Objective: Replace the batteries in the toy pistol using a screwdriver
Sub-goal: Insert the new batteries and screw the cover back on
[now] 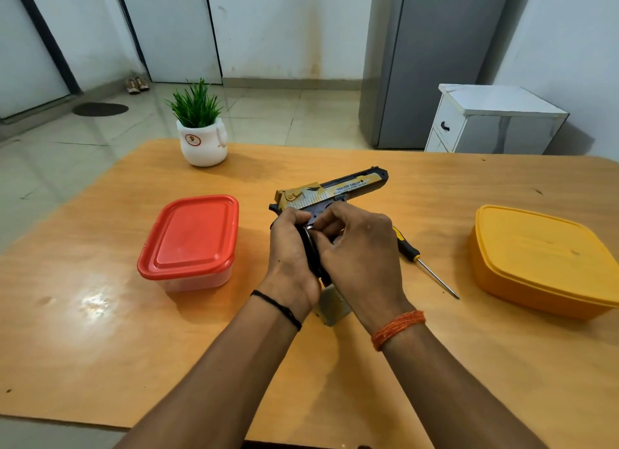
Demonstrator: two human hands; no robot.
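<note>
The gold and black toy pistol [338, 189] is held above the middle of the table, barrel pointing far right. My left hand [289, 247] grips its black handle from the left. My right hand [360, 247] curls over the handle from the right, its fingertips pinching a small metallic piece, likely a battery [307, 227], at the grip's side. A yellow-and-black screwdriver [423, 261] lies on the table just right of my right hand, tip pointing toward me. A grey flat piece [333, 306], possibly the battery cover, lies on the table under my wrists.
A red-lidded clear box [191, 240] stands to the left and a yellow lidded box [539, 261] to the right. A potted plant [201, 137] sits at the table's far edge. Beyond the wooden table [100, 348] are a grey fridge and a white cabinet.
</note>
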